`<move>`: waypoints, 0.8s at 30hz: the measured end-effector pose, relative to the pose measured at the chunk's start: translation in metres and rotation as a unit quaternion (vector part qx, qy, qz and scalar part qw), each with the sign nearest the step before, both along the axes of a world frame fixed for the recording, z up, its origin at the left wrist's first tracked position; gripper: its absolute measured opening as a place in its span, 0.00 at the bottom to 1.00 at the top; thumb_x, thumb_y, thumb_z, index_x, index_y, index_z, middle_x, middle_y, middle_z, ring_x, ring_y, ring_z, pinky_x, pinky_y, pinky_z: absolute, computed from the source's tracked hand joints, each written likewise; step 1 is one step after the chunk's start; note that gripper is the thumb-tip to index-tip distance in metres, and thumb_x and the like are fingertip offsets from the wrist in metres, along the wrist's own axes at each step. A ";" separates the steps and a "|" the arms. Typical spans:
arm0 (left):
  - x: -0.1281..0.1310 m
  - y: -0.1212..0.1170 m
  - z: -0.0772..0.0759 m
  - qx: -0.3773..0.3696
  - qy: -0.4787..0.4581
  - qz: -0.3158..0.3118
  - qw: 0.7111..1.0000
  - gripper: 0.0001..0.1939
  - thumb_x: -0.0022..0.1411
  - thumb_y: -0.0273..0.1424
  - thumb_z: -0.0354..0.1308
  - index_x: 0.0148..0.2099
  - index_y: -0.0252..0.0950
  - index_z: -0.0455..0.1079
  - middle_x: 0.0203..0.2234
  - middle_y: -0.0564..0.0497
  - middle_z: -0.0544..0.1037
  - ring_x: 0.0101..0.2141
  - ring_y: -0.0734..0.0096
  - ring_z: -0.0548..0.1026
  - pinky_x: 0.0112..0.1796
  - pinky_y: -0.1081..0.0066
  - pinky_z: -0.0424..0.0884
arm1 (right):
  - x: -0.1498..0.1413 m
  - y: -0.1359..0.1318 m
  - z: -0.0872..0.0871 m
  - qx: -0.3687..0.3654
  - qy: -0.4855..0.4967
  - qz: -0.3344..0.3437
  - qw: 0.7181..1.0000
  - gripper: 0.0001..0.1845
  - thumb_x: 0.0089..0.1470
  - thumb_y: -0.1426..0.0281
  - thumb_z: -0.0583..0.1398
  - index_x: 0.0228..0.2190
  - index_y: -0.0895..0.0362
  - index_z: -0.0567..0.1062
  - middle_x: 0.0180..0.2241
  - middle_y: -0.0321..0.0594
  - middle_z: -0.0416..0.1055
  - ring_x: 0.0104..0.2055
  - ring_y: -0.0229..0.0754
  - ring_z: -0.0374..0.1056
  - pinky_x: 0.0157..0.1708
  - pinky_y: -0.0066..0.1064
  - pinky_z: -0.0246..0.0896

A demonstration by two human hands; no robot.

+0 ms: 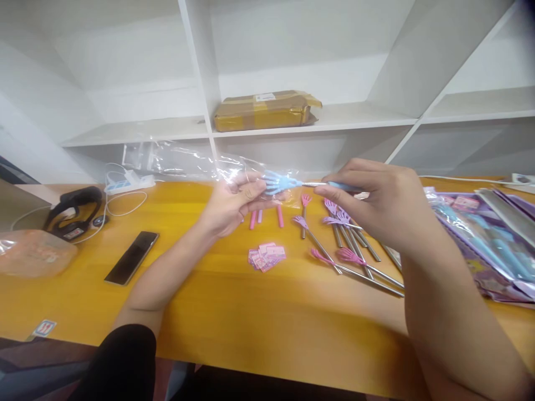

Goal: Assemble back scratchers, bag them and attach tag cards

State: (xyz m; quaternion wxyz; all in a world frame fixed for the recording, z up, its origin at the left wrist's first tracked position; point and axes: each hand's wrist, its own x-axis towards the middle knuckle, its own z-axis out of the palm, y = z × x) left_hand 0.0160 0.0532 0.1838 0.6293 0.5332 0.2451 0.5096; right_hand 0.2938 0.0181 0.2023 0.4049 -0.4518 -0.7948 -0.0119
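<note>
My left hand (pixel 234 203) is closed on a long clear plastic bag (pixel 184 159), pinching it near one end. The bag trails off to the left above the desk. A back scratcher with a light blue hand-shaped head (pixel 282 182) lies level across the bag's right end; I cannot tell how far inside it is. My right hand (pixel 371 197) is closed on the scratcher's blue handle (pixel 339 186). Below lie several telescopic back scratchers with pink heads (pixel 351 256) and purple heads (pixel 300 221). Small pink printed cards (pixel 266 256) are piled under my left hand.
Pink tubes (pixel 280 216) lie behind the cards. At right stands a purple box (pixel 480 273) of bagged blue items. A phone (pixel 132 257), a black headset (pixel 77 209), a power strip (pixel 130 182) and an orange-tinted bag (pixel 35 253) are left. A cardboard parcel (pixel 263 111) sits on the shelf.
</note>
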 end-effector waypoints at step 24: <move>-0.002 0.011 -0.003 0.017 -0.037 0.057 0.998 0.23 0.55 0.42 0.83 0.43 0.33 0.80 0.39 0.44 0.89 0.45 0.53 0.90 0.49 0.61 0.89 | 0.011 0.007 -0.002 -0.189 0.004 0.028 0.982 0.31 0.69 0.38 0.59 0.37 0.50 0.84 0.28 0.37 0.75 0.26 0.38 0.64 0.26 0.32 0.54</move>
